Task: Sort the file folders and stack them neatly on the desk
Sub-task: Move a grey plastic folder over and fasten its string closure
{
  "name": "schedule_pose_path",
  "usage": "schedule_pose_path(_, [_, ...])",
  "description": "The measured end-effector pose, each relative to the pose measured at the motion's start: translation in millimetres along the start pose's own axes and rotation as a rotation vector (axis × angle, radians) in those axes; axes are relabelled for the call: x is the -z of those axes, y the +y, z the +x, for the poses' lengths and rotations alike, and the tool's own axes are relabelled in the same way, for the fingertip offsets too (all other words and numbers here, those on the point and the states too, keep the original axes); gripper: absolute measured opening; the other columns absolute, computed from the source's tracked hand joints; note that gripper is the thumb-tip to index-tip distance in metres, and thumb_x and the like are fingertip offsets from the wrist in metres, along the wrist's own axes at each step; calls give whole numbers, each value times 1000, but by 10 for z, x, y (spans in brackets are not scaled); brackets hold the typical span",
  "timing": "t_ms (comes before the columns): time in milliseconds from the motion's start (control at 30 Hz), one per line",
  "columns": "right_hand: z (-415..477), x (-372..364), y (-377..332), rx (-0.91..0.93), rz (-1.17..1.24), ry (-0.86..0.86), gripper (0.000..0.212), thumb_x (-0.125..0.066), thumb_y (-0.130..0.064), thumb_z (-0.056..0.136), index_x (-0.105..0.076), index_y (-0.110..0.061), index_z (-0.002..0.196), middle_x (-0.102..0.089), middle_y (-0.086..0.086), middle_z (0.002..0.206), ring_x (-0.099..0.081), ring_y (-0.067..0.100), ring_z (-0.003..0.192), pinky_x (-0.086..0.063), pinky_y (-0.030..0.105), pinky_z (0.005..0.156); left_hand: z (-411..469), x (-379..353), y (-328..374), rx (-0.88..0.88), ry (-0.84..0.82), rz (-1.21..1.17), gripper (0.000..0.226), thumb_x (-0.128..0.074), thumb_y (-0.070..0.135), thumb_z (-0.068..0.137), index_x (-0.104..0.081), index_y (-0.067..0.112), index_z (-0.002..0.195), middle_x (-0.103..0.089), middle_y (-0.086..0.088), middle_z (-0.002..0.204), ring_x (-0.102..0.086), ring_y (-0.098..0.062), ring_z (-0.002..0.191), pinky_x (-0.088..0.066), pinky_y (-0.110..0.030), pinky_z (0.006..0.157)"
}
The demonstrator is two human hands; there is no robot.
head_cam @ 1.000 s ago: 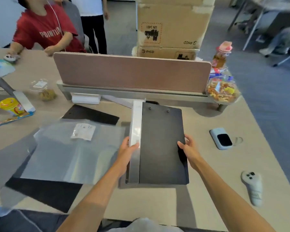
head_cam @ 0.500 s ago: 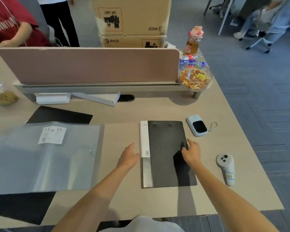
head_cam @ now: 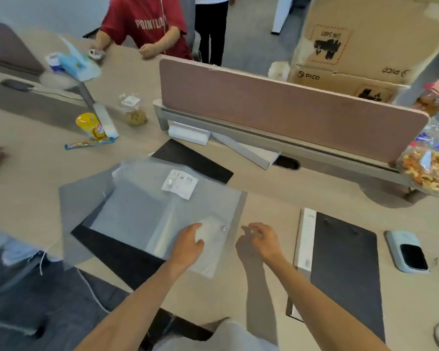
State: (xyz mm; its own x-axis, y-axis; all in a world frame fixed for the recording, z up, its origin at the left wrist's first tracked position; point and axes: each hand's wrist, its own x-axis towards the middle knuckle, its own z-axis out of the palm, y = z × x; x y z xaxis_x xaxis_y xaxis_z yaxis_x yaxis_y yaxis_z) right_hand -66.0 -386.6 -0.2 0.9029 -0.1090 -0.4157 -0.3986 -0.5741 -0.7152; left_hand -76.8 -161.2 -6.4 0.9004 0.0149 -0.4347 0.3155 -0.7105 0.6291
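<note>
Reaching for the translucent folders near the desk's front edge.

Left hand (head_cam: 188, 243) flat, fingers together, pressing on the clear folder (head_cam: 167, 214) atop the black sheets; right hand (head_cam: 260, 240) hovering just beside it, fingers loosely curled and empty. Black clipboard folder (head_cam: 345, 262) lying apart toward the desk's (head_cam: 276, 196) right edge.

Both forearms are showing bare, without sleeves; left hand (head_cam: 188, 243) and right hand (head_cam: 260, 241) are wearing nothing.

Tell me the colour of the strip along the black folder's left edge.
White, on the black folder; strip shows in the head view.
</note>
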Motion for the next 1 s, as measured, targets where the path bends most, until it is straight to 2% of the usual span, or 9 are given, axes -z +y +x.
schedule_pose_path(100, [189,-399,-263,-127,130,3,32,-56,-8,87,-62,-5,119,-65,12,121,-60,28,112,-41,20,78,125,358,-357,-16,76,137,56,-58,15,90,-41,12,143,-37,-13,153,-34,-28,141,-27,-35,115])
schedule_pose_path(200, [322,-640,-468,-207,223,30,40,-59,-2,85,-55,-8,124,-60,5,113,-58,28,103,-42,27,79,288,636,-688,0,18,335,72,-58,34,92,-21,21,152,-9,-11,163,-9,-32,150,-15,-48,121])
schedule_pose_path(367, [573,-797,-653,-377,367,173,20,-62,0,80,-47,0,92,-51,9,81,-53,33,83,-39,34,57,475,892,-999,-98,-130,557,94,-63,50,84,-1,30,153,6,-8,163,1,-32,150,-11,-52,120])
schedule_pose_path(467, [738,-874,-634,-458,359,180,16,-64,-2,76,-51,-2,85,-56,17,83,-56,32,77,-45,37,63,564,989,-1116,-211,-236,716,116,-70,60,73,14,34,150,20,-9,161,12,-36,148,-4,-56,119])
schedule_pose_path(533, [864,-920,-504,-513,319,177,33,-67,-10,67,-54,-10,98,-61,16,93,-61,34,87,-54,43,75,677,1041,-1226,-284,-298,827,126,-75,60,67,21,40,146,30,-8,158,21,-39,147,-4,-62,119])
schedule_pose_path(633, [1209,-998,-55,-558,299,193,64,-70,-22,57,-53,-22,119,-62,9,108,-60,35,103,-54,47,89,761,1118,-1302,-393,-325,850,117,-74,53,72,16,42,147,33,-3,157,22,-38,147,-8,-65,118])
schedule_pose_path(800, [1161,-1071,-94,-586,230,302,51,-65,-49,63,-68,-13,99,-68,19,104,-63,35,94,-54,41,85,731,1310,-1199,-464,-279,622,89,-57,55,82,-1,43,150,24,9,161,12,-23,151,-14,-53,121])
schedule_pose_path(900, [798,-988,-528,-521,285,322,40,-65,-42,80,-68,-2,83,-67,22,90,-63,35,86,-49,37,76,740,1362,-1109,-481,-207,541,81,-51,58,83,-7,44,150,19,13,162,4,-19,152,-24,-51,119])
schedule_pose_path(1000, [678,-840,-625,-465,427,343,31,-68,-33,82,-57,-8,66,-58,14,76,-51,26,68,-40,32,62,731,1393,-1078,-496,-180,540,77,-48,58,86,-9,42,150,13,11,163,-1,-19,152,-30,-48,118])
